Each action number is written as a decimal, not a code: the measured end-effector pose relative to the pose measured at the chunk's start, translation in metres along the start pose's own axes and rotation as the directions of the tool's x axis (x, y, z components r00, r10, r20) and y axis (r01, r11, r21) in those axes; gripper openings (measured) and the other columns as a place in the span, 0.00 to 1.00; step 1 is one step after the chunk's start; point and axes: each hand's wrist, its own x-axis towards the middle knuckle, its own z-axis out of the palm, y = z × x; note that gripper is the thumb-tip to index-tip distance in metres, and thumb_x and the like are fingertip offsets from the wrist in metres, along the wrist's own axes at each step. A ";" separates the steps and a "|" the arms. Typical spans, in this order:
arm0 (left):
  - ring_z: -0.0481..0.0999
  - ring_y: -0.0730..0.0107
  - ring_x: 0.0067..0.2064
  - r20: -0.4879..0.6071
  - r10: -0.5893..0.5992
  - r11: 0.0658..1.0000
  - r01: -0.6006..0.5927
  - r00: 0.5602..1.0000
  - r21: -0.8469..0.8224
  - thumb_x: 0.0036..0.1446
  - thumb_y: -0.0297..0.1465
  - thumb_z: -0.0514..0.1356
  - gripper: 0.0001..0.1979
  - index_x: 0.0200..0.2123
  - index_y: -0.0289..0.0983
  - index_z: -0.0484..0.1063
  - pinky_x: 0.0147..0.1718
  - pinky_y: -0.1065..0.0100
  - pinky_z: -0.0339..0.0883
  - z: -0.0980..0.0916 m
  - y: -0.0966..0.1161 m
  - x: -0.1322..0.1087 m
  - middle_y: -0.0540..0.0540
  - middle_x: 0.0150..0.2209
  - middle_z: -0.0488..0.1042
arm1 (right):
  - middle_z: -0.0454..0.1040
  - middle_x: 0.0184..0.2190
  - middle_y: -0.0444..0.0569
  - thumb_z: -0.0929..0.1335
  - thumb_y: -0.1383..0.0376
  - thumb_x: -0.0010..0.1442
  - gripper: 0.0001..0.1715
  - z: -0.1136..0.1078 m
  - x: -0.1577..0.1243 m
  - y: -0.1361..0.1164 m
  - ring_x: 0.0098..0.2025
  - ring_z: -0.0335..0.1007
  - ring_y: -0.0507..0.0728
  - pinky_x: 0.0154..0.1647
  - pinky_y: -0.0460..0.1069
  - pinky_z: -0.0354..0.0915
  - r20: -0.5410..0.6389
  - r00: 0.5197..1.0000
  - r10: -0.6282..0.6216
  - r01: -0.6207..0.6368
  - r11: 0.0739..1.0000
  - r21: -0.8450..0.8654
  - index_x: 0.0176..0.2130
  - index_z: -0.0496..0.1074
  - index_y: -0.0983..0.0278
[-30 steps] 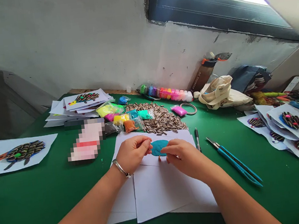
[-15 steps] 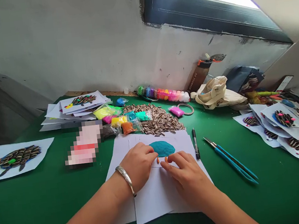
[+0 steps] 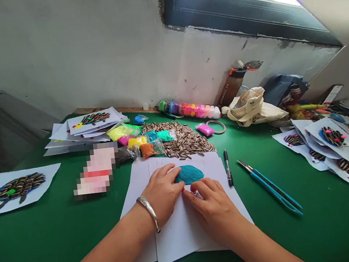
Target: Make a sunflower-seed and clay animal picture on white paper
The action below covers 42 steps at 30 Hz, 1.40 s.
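Observation:
A flat blue clay oval [image 3: 190,174] lies on a stack of white paper [image 3: 177,236]. My left hand [image 3: 163,195], with a silver bangle at the wrist, rests on the paper at the oval's left end, fingers loosely bent and apart. From the right, my right hand [image 3: 212,202] reaches to just below the oval, its fingers bent with a gap of paper showing between the tips. The tips of both hands meet at a tiny orange clay piece [image 3: 183,189], which they mostly cover. Any second orange piece is hidden by my right fingers.
Striped sunflower seeds [image 3: 185,140] lie heaped behind the paper, with bagged coloured clay [image 3: 138,141] beside them. A pen [image 3: 228,167] and blue tweezers [image 3: 274,191] lie to the right. Seed pictures [image 3: 22,188] flank both sides; a bottle [image 3: 232,85] stands at the back.
My right fingertips have shifted left to meet my left thumb. The two orange pieces seen below the oval before are now mostly covered. The view has shifted slightly.

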 end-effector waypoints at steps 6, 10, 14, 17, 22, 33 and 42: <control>0.60 0.47 0.60 0.017 0.015 1.000 -0.016 1.000 0.007 0.55 0.20 0.56 0.14 0.40 0.38 0.77 0.55 0.43 0.58 0.001 0.000 -0.001 0.39 0.54 0.71 | 0.72 0.38 0.54 0.62 0.74 0.60 0.20 -0.001 0.000 0.000 0.40 0.61 0.59 0.40 0.55 0.60 -0.011 1.000 0.004 -0.003 1.000 0.017 0.49 0.71 0.64; 0.61 0.48 0.60 0.010 0.010 1.000 -0.010 1.000 -0.029 0.54 0.18 0.54 0.16 0.41 0.39 0.75 0.55 0.42 0.58 -0.001 0.000 -0.002 0.40 0.52 0.72 | 0.72 0.39 0.54 0.61 0.74 0.60 0.20 -0.001 0.001 -0.001 0.41 0.62 0.58 0.41 0.54 0.60 -0.049 0.999 0.005 -0.004 1.000 0.024 0.51 0.70 0.63; 0.63 0.46 0.59 -0.039 0.013 0.998 -0.015 0.999 -0.063 0.52 0.17 0.52 0.18 0.42 0.36 0.75 0.54 0.40 0.59 -0.006 -0.003 0.000 0.38 0.50 0.73 | 0.73 0.36 0.53 0.61 0.73 0.62 0.16 0.001 0.002 -0.004 0.39 0.62 0.57 0.40 0.54 0.60 -0.037 0.999 0.011 -0.009 0.999 0.030 0.46 0.72 0.63; 0.65 0.48 0.57 -0.099 0.001 0.998 -0.008 0.995 -0.063 0.50 0.15 0.50 0.20 0.41 0.35 0.75 0.53 0.43 0.62 -0.011 -0.009 0.001 0.39 0.49 0.74 | 0.73 0.37 0.53 0.61 0.75 0.60 0.18 0.000 0.001 -0.004 0.39 0.63 0.58 0.40 0.54 0.60 -0.056 0.998 0.008 -0.005 0.999 0.047 0.47 0.72 0.64; 0.67 0.51 0.56 -0.239 -0.036 0.998 0.024 0.970 -0.055 0.50 0.15 0.47 0.23 0.42 0.34 0.76 0.53 0.47 0.64 -0.024 -0.027 -0.001 0.39 0.48 0.76 | 0.73 0.35 0.53 0.61 0.77 0.59 0.20 -0.007 0.001 -0.001 0.38 0.63 0.58 0.39 0.54 0.61 -0.106 0.994 0.005 0.003 0.997 0.080 0.47 0.71 0.66; 0.60 0.46 0.60 -0.002 0.067 0.996 -0.067 0.998 -0.058 0.54 0.17 0.50 0.21 0.41 0.40 0.76 0.55 0.36 0.55 -0.009 -0.009 -0.002 0.42 0.53 0.72 | 0.73 0.33 0.53 0.61 0.76 0.59 0.19 -0.002 0.001 0.001 0.37 0.63 0.58 0.38 0.53 0.61 -0.089 0.996 -0.020 0.026 0.998 0.064 0.47 0.72 0.67; 0.58 0.47 0.62 0.062 0.047 0.998 -0.044 0.997 -0.052 0.57 0.19 0.54 0.17 0.42 0.43 0.76 0.57 0.35 0.49 -0.003 -0.005 -0.001 0.44 0.54 0.71 | 0.72 0.32 0.53 0.63 0.76 0.58 0.18 0.005 0.001 -0.001 0.37 0.61 0.58 0.38 0.53 0.60 -0.075 0.997 0.009 -0.005 0.999 0.051 0.46 0.73 0.68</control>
